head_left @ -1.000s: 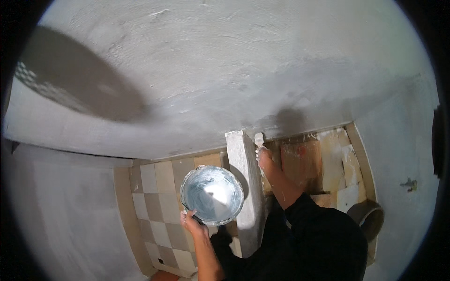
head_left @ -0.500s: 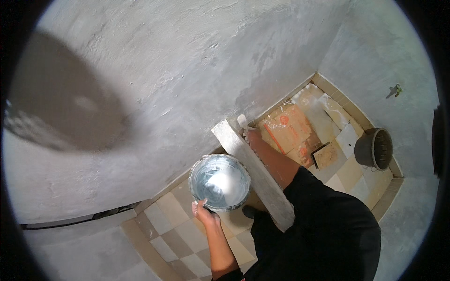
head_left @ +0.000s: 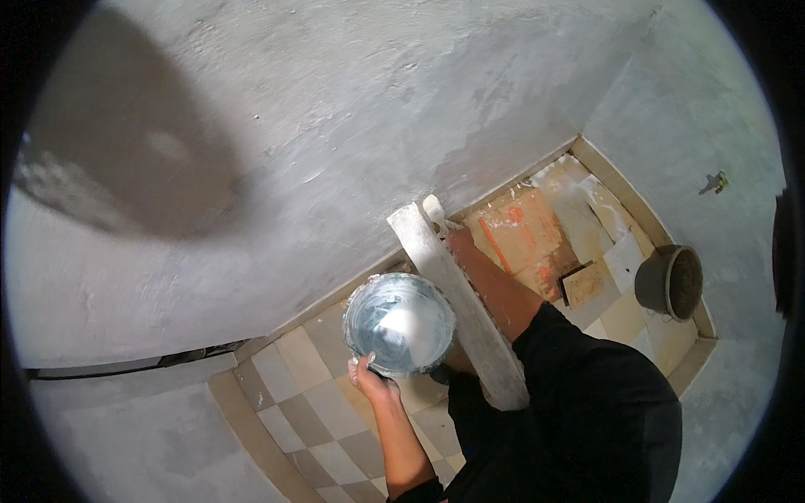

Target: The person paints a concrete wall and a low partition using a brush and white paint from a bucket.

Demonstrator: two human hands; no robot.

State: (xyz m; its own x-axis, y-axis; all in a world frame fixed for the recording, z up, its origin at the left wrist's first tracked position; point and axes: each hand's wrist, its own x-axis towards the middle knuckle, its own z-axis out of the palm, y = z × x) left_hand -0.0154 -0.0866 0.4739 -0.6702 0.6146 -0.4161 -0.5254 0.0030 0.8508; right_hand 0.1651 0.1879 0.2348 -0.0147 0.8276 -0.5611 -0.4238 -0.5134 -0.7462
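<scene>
My left hand (head_left: 373,384) grips the near rim of a round bucket (head_left: 360,302), its thumb over the edge. White and grey paste coats the bucket's inside, and a bright patch lies at its bottom. Beside it, to the right, a long pale straightedge (head_left: 457,298) slants from the wall down toward my body. My right hand (head_left: 447,226) is at the straightedge's far end, smeared with white paste. The board hides most of its fingers, but it appears closed on the straightedge. A rounded white piece (head_left: 433,207) shows next to that hand; I cannot tell what it is.
A grey plastered wall (head_left: 319,126) rises ahead, carrying a large shadow. Paste-spotted cardboard (head_left: 520,230) covers part of the tiled floor (head_left: 310,394). A small square board (head_left: 584,285) lies at its edge. A dark bucket (head_left: 654,281) stands by the right wall, below a small tap (head_left: 719,182).
The view has shifted slightly. The straightedge's far end has moved a little up and right along the wall. The bucket stays in my left hand, nearly in place.
</scene>
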